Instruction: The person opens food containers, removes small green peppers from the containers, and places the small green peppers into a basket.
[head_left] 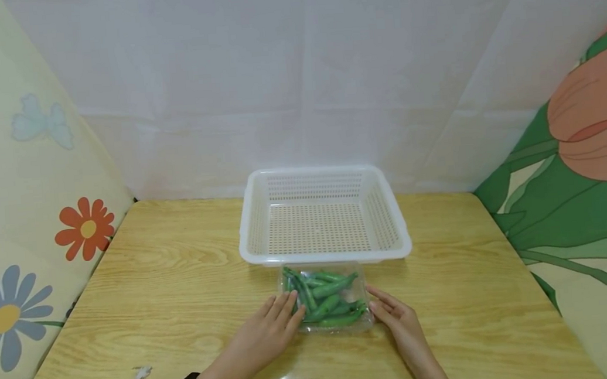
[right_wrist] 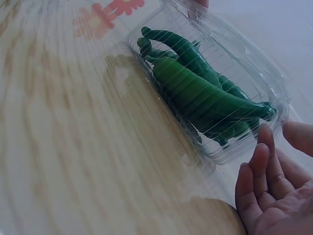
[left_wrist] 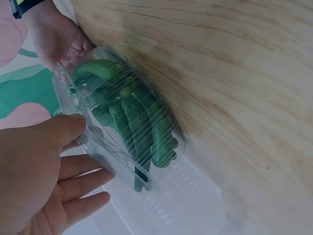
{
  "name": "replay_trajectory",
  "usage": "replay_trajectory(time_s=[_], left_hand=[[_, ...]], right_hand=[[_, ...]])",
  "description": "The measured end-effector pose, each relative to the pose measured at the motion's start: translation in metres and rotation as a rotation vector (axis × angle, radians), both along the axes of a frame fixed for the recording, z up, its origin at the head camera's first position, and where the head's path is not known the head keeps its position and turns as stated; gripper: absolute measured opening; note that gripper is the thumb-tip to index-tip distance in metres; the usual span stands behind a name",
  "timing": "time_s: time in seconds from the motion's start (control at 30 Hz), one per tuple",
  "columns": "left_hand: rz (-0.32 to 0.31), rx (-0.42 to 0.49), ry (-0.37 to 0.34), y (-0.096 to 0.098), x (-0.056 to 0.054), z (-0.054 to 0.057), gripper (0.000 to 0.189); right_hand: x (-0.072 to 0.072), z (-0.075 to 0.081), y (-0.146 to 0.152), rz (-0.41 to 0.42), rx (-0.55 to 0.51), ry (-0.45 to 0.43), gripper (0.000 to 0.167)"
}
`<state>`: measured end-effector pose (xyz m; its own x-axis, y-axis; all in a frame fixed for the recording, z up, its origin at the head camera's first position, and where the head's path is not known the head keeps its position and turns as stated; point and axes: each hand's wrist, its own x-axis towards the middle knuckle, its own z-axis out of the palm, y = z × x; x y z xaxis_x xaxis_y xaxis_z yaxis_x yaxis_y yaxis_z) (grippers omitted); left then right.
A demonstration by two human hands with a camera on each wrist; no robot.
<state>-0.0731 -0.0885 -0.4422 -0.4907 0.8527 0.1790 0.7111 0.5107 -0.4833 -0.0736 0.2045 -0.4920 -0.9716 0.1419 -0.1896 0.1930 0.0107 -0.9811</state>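
Note:
A clear plastic box of green chili peppers lies on the wooden table, close in front of a white basket. My left hand rests with fairly straight fingers over the box's left end. In the left wrist view its thumb overlaps the lid's rim, and the fingers spread along the end. At the opposite end is my right hand, its thumb and forefinger right at the edge. The right wrist view shows loosely bent fingers by the corner, around the peppers seen through the plastic.
The perforated basket stands upright at the back of the table, against a white sheet. Panels painted with flowers rise on both sides, one with a red flower. A worn white patch marks the table's front left.

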Motion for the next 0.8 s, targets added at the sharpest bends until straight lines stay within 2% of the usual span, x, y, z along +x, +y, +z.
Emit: replay_trajectory(time_s=[0.27, 0.6, 0.8], left_hand=[[0.015, -0.039, 0.014, 0.004, 0.001, 0.003, 0.041], [0.033, -0.025, 0.016, 0.01, 0.001, 0.006, 0.035], [0.044, -0.037, 0.027, 0.013, 0.001, 0.006, 0.034]], right_hand=[[0.0, 0.0, 0.0, -0.009, -0.009, 0.018, 0.044], [0.0, -0.002, 0.002, 0.002, 0.015, -0.035, 0.046], [0.0, -0.001, 0.001, -0.007, 0.018, -0.029, 0.046]])
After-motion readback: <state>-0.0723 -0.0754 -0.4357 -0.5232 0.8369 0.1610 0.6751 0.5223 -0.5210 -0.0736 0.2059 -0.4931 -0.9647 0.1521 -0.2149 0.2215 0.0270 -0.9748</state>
